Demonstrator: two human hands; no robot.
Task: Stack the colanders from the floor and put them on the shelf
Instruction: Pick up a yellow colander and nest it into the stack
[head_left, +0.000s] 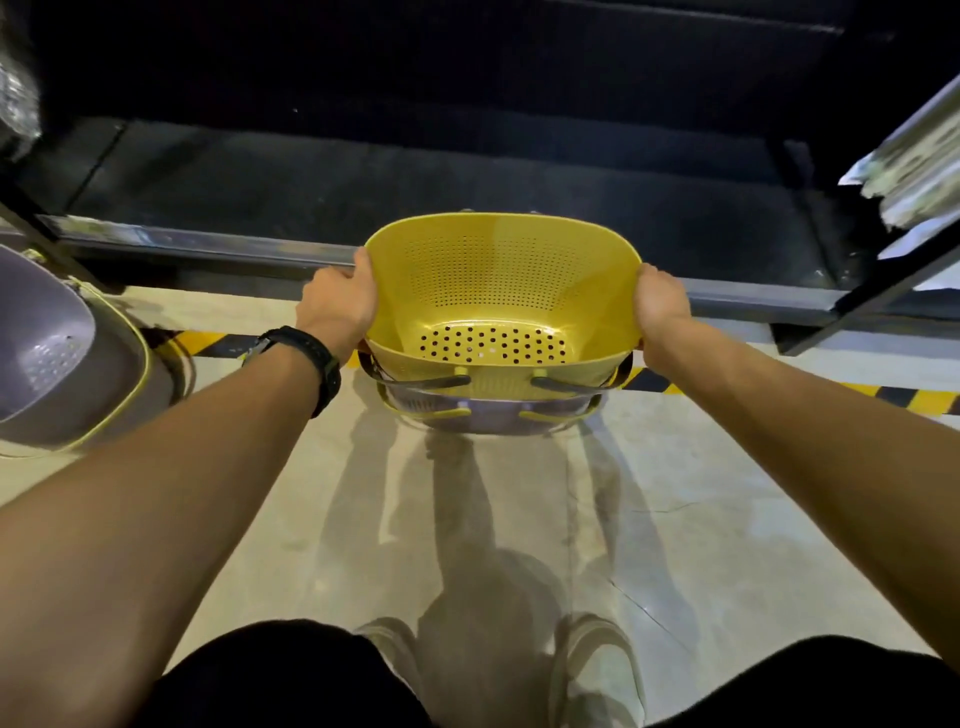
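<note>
- Colanders come midway in our view; nearest us are our dark shorts (285, 675) and pale shoes (597, 665) on the grey floor (675, 519).
- Both our bare forearms reach forward, the left one wearing a black watch (311, 358).
- Our left hand (340, 306) grips the left rim of the yellow colander (498, 291). Its fingers (365, 267) are curled tight over the edge, and most of them are hidden behind the wall.
- Our right hand (662, 306) clamps the right rim in the same way.
- We see the yellow colander topping a nested stack, tilted so its perforated inside faces us. Dark handles poke out just beneath it, and a grey colander (488, 415) with yellow trim sits lowest.
- We hold the stack clear of the floor, over the black-and-yellow tape (909, 400) and right at the shelf's front rail (208, 244).
- Low at the left edge is another grey colander (47, 343) with a yellow rim.
- Beyond the rail we see the dark shelf board (415, 176). Whether the stack's far rim has crossed the rail, we cannot tell.
</note>
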